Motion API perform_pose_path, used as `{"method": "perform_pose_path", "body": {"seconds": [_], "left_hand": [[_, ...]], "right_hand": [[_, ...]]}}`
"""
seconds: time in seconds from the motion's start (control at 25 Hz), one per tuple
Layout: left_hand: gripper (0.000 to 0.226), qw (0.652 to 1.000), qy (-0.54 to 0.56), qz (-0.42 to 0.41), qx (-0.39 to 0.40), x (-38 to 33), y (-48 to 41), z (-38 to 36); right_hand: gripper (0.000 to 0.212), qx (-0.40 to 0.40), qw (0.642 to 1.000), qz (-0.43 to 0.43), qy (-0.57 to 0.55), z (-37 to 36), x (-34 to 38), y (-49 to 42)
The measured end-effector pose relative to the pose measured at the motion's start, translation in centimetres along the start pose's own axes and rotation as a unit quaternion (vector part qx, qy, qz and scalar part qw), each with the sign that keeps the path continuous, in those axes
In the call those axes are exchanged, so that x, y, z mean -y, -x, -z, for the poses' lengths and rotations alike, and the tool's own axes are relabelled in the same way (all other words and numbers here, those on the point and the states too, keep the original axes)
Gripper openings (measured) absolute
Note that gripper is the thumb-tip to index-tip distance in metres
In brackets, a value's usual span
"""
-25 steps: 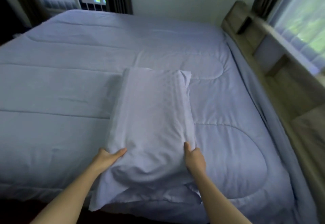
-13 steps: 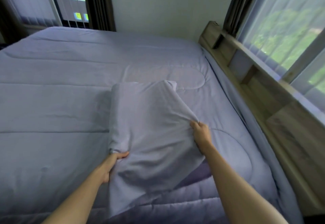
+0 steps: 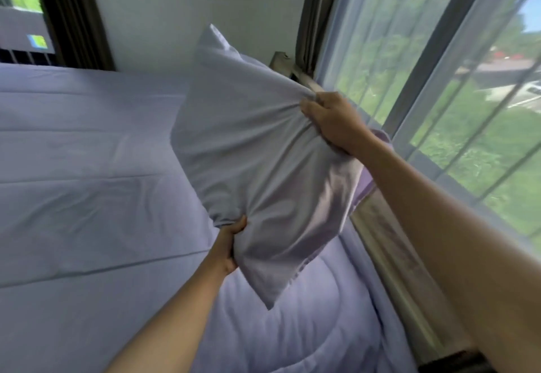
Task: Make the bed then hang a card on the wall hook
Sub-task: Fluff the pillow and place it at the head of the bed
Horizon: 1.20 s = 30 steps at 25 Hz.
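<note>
Daylight reaches you from the window (image 3: 439,85) at right, behind a sheer curtain, leaving the room soft and rather dim. The pillow (image 3: 257,150) is lit from behind, its near face shaded with a faint sheen. Motion blur softens everything. Wide-angle distortion bends the window frame and stretches your right forearm (image 3: 468,241).

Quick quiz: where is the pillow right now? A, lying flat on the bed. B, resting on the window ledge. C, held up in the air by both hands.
C: the pillow is lifted above the quilt, gripped by the left hand and right hand.
</note>
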<state>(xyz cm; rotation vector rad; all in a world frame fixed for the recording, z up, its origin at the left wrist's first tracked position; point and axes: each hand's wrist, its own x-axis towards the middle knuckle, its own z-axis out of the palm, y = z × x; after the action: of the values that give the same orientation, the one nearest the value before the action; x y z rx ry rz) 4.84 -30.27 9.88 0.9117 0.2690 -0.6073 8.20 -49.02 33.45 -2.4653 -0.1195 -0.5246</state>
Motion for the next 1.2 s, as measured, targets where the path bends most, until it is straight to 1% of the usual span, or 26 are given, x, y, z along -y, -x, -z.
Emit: {"method": "perform_pose_path", "body": {"seconds": [0.12, 0.24, 0.32, 0.4, 0.48, 0.52, 0.56, 0.6, 0.64, 0.68, 0.76, 0.8, 0.88, 0.96, 1.0, 1.08, 1.16, 1.2], "left_hand": [[0.04, 0.999, -0.02, 0.011, 0.041, 2.7, -5.4, -6.1], [0.041, 0.996, -0.039, 0.04, 0.067, 6.2, -10.1, -10.9], [0.041, 0.992, -0.072, 0.084, 0.057, 9.4, -12.4, -13.0], [0.046, 0.983, -0.123, 0.128, 0.047, 13.4, -14.0, -14.0], [0.063, 0.952, -0.258, 0.159, 0.045, 18.1, -15.1, -13.9], [0.06, 0.936, -0.318, 0.142, 0.05, 19.2, -14.7, -14.1], [0.05, 0.924, -0.362, 0.111, 0.042, 20.1, -14.6, -14.4], [0.042, 0.916, -0.39, 0.092, 0.036, 20.3, -14.7, -14.7], [0.039, 0.909, -0.406, 0.081, 0.041, 20.3, -14.4, -15.5], [0.04, 0.909, -0.406, 0.081, 0.046, 19.7, -14.0, -16.4], [0.044, 0.915, -0.394, 0.069, 0.057, 19.2, -13.9, -17.6], [0.045, 0.919, -0.386, 0.068, 0.048, 19.2, -13.7, -18.0], [0.045, 0.914, -0.397, 0.081, 0.027, 19.3, -13.1, -18.0], [0.044, 0.893, -0.439, 0.089, 0.044, 19.1, -12.3, -17.4], [0.043, 0.872, -0.475, 0.093, 0.066, 18.9, -11.7, -17.2], [0.042, 0.81, -0.571, 0.087, 0.103, 18.2, -11.0, -16.5], [0.046, 0.765, -0.634, 0.063, 0.099, 16.6, -11.1, -16.2], [0.051, 0.741, -0.665, 0.04, 0.082, 15.7, -11.4, -15.9]], "right_hand": [[0.037, -0.045, 0.999, -0.03, 0.003, 4.6, -7.4, -0.1], [0.036, -0.099, 0.993, -0.046, 0.033, 7.2, -13.8, 0.8], [0.037, -0.118, 0.989, -0.067, 0.065, 7.9, -17.9, 1.8], [0.038, -0.098, 0.985, -0.107, 0.094, 7.6, -22.6, 3.8], [0.039, -0.037, 0.979, -0.148, 0.135, 6.5, -27.4, 7.0], [0.04, -0.013, 0.974, -0.162, 0.157, 6.1, -29.2, 8.7], [0.039, -0.015, 0.968, -0.177, 0.175, 6.0, -30.6, 10.0], [0.039, -0.036, 0.963, -0.19, 0.189, 6.2, -31.5, 10.6], [0.042, -0.056, 0.959, -0.19, 0.203, 6.6, -32.1, 10.6], [0.045, -0.062, 0.958, -0.179, 0.213, 7.1, -32.1, 10.1], [0.044, -0.07, 0.96, -0.158, 0.221, 7.7, -31.9, 8.4], [0.042, -0.076, 0.959, -0.164, 0.22, 7.8, -32.0, 7.7], [0.04, -0.073, 0.95, -0.205, 0.223, 7.8, -32.6, 7.8], [0.04, -0.043, 0.94, -0.244, 0.237, 7.6, -33.3, 9.1], [0.039, -0.029, 0.936, -0.254, 0.241, 7.4, -33.2, 9.4], [0.036, -0.027, 0.926, -0.26, 0.271, 7.1, -32.2, 9.6], [0.03, -0.045, 0.914, -0.252, 0.314, 6.8, -30.7, 9.5], [0.029, -0.044, 0.905, -0.253, 0.338, 6.5, -29.8, 9.6]]}}
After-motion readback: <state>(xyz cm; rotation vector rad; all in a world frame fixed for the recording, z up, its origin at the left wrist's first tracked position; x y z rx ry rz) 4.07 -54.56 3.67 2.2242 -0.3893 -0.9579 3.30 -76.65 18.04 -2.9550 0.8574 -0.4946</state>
